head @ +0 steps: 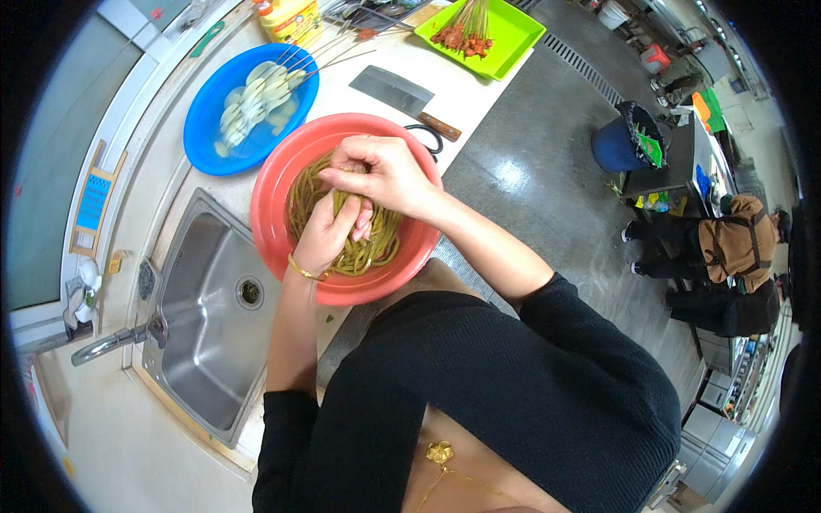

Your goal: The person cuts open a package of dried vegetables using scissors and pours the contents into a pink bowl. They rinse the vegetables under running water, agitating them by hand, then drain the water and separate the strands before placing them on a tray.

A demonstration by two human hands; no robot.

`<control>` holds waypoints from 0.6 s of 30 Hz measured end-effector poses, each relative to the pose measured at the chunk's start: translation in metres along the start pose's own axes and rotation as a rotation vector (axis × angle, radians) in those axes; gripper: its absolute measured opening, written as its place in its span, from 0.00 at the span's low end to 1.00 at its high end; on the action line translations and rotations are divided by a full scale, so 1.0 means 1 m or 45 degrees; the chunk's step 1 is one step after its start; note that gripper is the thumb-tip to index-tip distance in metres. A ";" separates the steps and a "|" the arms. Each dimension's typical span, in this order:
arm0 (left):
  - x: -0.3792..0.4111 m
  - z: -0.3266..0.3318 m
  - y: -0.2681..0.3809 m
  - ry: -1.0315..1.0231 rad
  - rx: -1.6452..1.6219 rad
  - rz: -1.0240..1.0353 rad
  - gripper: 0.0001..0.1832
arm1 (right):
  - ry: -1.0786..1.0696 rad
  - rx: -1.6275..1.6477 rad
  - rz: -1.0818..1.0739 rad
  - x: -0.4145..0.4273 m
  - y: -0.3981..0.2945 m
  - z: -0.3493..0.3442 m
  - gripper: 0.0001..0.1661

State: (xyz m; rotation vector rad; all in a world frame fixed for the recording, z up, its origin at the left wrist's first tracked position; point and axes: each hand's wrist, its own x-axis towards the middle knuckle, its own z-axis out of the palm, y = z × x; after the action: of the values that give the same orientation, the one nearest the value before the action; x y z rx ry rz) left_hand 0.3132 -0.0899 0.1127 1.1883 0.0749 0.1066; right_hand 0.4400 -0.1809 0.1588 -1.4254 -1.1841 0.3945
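A pink plastic basin (270, 256) stands at the counter edge in front of me, holding a tangle of long yellow-green bean-like strands (383, 250). My left hand (330, 231), with a gold bangle at its wrist, is closed around some of these strands. Just above it, my right hand (381, 172) curls its fingers over the same bunch, thumb pointing to the left. Both hands are over the basin and nearly touch. The strands inside the grips are partly hidden by my fingers.
A blue basin (200, 144) with skewered pale slices in water sits behind left. A cleaver (392, 90) and a black-handled tool (431, 138) lie behind the pink basin. Beyond is a green tray (513, 38) of skewered meat. A steel sink (211, 308) is at left; people (737, 243) stand far right.
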 end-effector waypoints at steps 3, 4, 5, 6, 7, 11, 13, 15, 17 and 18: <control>0.005 0.000 -0.001 0.034 0.019 -0.013 0.09 | 0.025 -0.026 0.028 0.000 0.004 0.000 0.09; 0.003 0.001 -0.001 0.063 -0.010 -0.025 0.09 | 0.025 0.001 0.033 0.001 0.005 0.001 0.09; 0.002 0.001 0.002 0.092 -0.038 -0.037 0.09 | 0.024 0.028 0.038 0.003 0.007 0.003 0.10; 0.000 0.002 0.005 0.118 -0.020 -0.023 0.09 | -0.002 0.015 0.008 0.004 0.009 0.004 0.09; -0.001 0.004 0.007 0.145 -0.001 -0.008 0.10 | -0.029 0.003 -0.023 0.006 0.012 0.004 0.08; 0.008 0.004 0.023 0.298 -0.013 0.122 0.11 | -0.273 0.993 0.322 0.008 0.005 -0.001 0.15; 0.013 0.007 0.041 0.383 0.036 0.203 0.13 | -0.437 1.039 0.247 0.011 0.016 -0.002 0.27; 0.021 0.018 0.067 0.448 0.027 0.317 0.13 | -0.537 0.958 0.078 0.012 0.029 0.007 0.29; 0.036 0.028 0.093 0.485 0.068 0.384 0.14 | -0.562 0.435 0.012 0.012 0.032 0.009 0.26; 0.045 0.034 0.104 0.496 0.090 0.415 0.14 | -0.592 0.521 0.110 0.015 0.034 0.008 0.22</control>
State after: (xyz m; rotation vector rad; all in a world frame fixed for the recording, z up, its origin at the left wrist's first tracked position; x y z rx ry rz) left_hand 0.3570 -0.0771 0.2221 1.2299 0.2282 0.6261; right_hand 0.4540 -0.1574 0.1326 -1.0544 -1.3135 1.0095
